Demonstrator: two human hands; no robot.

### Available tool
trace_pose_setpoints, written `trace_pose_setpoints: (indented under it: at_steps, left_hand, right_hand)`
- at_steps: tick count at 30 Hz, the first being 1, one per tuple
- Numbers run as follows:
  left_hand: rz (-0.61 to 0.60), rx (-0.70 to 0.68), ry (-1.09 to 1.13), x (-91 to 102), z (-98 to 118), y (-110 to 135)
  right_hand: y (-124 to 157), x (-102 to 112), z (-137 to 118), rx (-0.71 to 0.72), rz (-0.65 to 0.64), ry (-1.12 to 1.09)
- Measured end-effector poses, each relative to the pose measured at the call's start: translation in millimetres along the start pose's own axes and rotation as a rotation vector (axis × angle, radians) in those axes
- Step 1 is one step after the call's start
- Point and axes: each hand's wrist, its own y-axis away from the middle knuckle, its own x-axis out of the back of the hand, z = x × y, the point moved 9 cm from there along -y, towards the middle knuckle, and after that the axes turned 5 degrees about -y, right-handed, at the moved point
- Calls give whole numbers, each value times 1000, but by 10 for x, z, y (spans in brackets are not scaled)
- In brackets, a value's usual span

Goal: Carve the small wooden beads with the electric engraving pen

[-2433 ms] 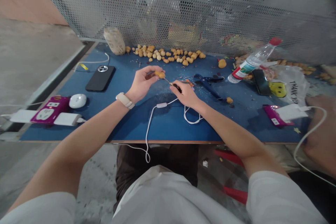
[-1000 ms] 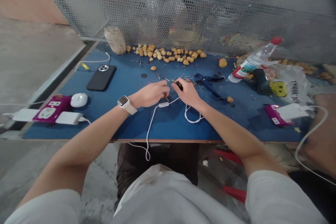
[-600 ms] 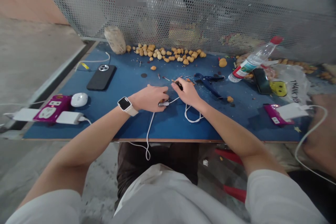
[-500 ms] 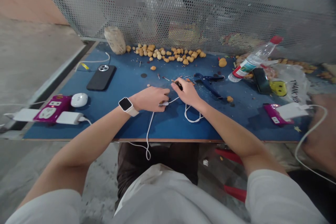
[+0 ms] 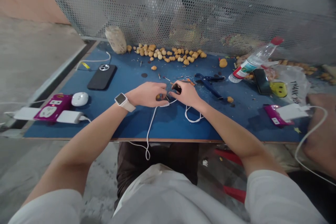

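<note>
My left hand (image 5: 147, 94) curls around a small round tan bead (image 5: 160, 97), which shows dark and blurred between my fingers and thumb. My right hand (image 5: 183, 94) pinches a small black-handled tool (image 5: 177, 88) with a thin metal tip, close to the bead. Both hands are above the blue work table (image 5: 126, 126). A white cable (image 5: 152, 126) with an inline control (image 5: 165, 105) runs just under my hands. A long row of similar tan beads (image 5: 168, 53) lies at the back of the table.
Blue-handled pliers (image 5: 207, 84), a black phone (image 5: 102, 76), a magenta power strip (image 5: 52, 103) and a water bottle (image 5: 252, 62) stand around my hands. Perforated metal mesh (image 5: 183, 10) forms the back edge. A co-worker's hand (image 5: 321, 136) is at the right.
My left hand has lifted and shifted slightly left, and the bead now shows between its fingers. My right hand has stayed nearly still.
</note>
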Motion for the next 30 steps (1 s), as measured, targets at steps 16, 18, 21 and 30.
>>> trace_pose_setpoints:
  at_steps: [16,18,21,30]
  left_hand:
    - [577,552,886,-163,-1181,59]
    - [534,530,765,-138,-1150,55]
    - [446,481,542,-99,-1041,25]
    - [243,477,245,-45,-745,-21]
  right_hand:
    - [27,-150,-128,88,-185,-2]
    - [30,-150,-126,92,-195,16]
    - [45,-142,-138,74,-199,114]
    - [51,-161,-105,79,-214,122]
